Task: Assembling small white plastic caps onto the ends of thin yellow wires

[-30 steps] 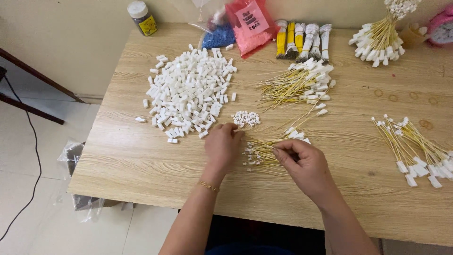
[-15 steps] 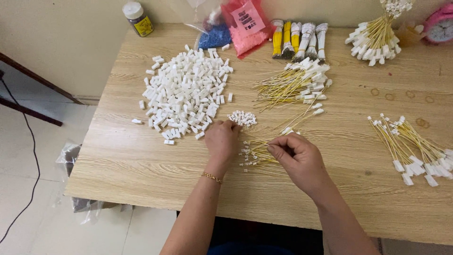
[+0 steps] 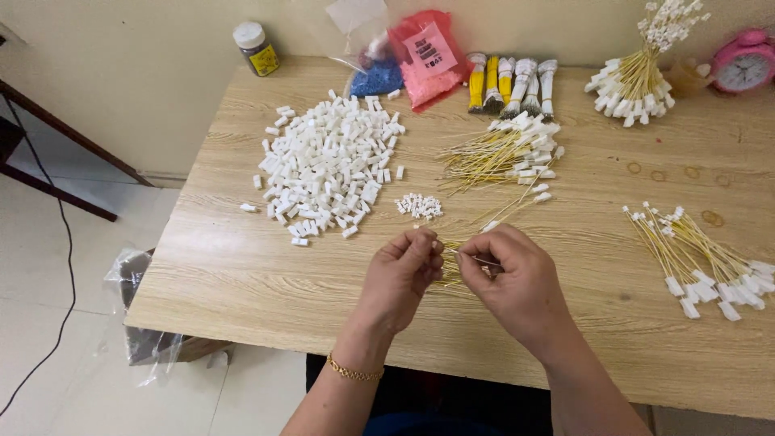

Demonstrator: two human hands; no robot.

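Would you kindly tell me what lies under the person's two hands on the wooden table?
Under the left hand and right hand, a small bunch of thin yellow wires rests on the light wooden table. The hands cover most of it.

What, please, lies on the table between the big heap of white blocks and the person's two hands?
In the head view, a small cluster of tiny white pieces lies between the heap of white blocks and the left hand and right hand; around it, bare table.

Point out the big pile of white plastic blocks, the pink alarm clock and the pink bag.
Pile of white plastic blocks point(image 3: 327, 165), head view, middle of the heap.
Pink alarm clock point(image 3: 743, 66), head view, on its dial.
Pink bag point(image 3: 428, 58), head view, near its label.
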